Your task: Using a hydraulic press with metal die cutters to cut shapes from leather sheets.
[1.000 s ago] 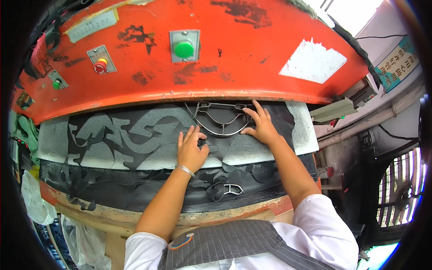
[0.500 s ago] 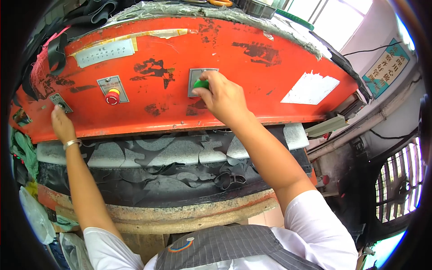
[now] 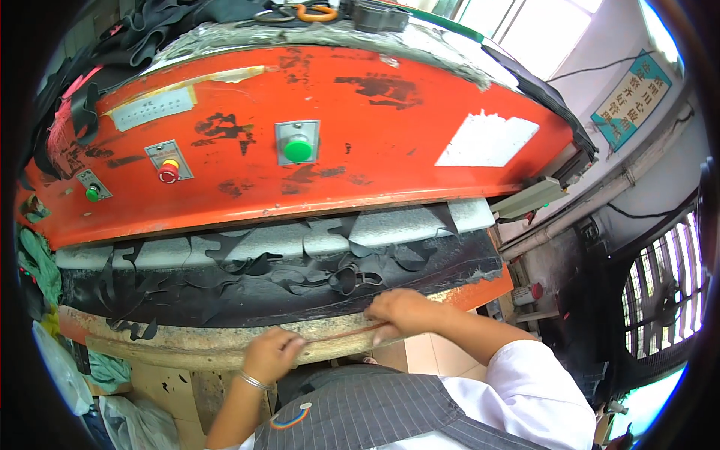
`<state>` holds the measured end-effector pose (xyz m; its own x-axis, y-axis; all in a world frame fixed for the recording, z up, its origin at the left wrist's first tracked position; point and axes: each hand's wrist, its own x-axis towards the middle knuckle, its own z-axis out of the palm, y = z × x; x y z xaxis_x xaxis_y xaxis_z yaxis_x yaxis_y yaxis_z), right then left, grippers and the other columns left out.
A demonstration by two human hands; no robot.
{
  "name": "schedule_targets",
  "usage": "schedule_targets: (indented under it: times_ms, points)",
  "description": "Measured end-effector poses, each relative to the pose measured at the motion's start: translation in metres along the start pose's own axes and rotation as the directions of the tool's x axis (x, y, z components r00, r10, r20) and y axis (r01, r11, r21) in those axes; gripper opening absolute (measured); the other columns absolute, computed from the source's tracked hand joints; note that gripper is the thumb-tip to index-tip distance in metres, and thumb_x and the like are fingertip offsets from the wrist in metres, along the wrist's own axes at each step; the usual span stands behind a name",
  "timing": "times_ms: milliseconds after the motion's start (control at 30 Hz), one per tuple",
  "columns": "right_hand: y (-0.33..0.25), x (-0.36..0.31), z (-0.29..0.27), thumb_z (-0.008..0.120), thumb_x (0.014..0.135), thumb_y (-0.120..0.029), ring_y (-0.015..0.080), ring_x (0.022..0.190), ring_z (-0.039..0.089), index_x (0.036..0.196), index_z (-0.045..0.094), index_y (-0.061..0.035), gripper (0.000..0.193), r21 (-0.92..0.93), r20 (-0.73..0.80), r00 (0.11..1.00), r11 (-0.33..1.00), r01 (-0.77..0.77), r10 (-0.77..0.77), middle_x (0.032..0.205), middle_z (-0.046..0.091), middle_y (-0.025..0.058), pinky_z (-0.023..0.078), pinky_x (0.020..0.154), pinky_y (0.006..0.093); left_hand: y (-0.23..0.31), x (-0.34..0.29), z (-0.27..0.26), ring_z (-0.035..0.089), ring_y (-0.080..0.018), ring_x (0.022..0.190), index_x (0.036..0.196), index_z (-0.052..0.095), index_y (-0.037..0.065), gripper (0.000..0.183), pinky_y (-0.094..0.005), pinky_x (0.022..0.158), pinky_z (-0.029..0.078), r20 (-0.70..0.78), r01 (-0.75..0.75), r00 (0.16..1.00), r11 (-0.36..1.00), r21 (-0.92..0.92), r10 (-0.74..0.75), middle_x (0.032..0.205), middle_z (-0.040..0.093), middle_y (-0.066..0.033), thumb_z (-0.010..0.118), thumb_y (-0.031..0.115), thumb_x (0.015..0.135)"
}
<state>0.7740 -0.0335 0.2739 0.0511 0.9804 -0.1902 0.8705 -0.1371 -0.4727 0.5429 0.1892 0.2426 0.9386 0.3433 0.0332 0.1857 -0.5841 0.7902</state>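
Both my hands are at the worn tan front board (image 3: 202,346) of a press bed. My left hand (image 3: 272,355) has its fingers curled over the board's edge, left of the middle. Farther right, my right hand (image 3: 406,313) bends its fingers onto the same board, with its thumb lower down. On the bed in front of them lies a dark sheet (image 3: 225,304) with cut black strips and scraps (image 3: 300,274). A small black looped piece (image 3: 345,280) lies ahead of my right hand.
Beyond the bed stands a red machine panel (image 3: 375,150) with a large green button (image 3: 298,151), a red stop button (image 3: 169,172) and a small green button (image 3: 93,193). Orange-handled scissors (image 3: 316,13) and a dark tray (image 3: 379,16) sit on top. Plastic bags (image 3: 139,421) are at lower left.
My right hand has left the large green button and my left hand the small control at far left. Both have come back to the front board. The view has shifted slightly.
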Motion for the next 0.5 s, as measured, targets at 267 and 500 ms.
schedule_targets:
  times_ms: [267,500]
  points:
    - [0.0,-0.029,0.056,0.079,0.06,-0.026,0.0279,0.092,0.057,0.094,0.061,-0.0028,0.045,-0.128,-0.246,0.964,0.983,-0.132,0.098,0.09,0.058,0.0105,0.05,0.077,0.037,0.027,0.002,0.061,0.057,-0.03,0.076,0.073,0.066,0.008,0.022,-0.0407,0.066,0.047,-0.183,-0.007,0.981,0.948,0.319,0.069,0.075,0.06,-0.009,0.072,0.029,0.073]
    - [0.035,-0.021,0.014,0.072,0.069,-0.031,0.031,0.084,0.061,0.092,0.061,-0.0054,0.036,-0.044,0.102,0.986,0.989,0.139,-0.134,0.086,0.06,0.0121,0.051,0.073,0.0404,0.025,0.02,0.052,0.058,-0.0302,0.071,0.065,0.065,0.007,0.026,-0.0413,0.062,0.047,-0.143,0.062,0.99,0.939,0.337,-0.014,0.069,0.061,-0.0088,0.074,0.031,0.07]
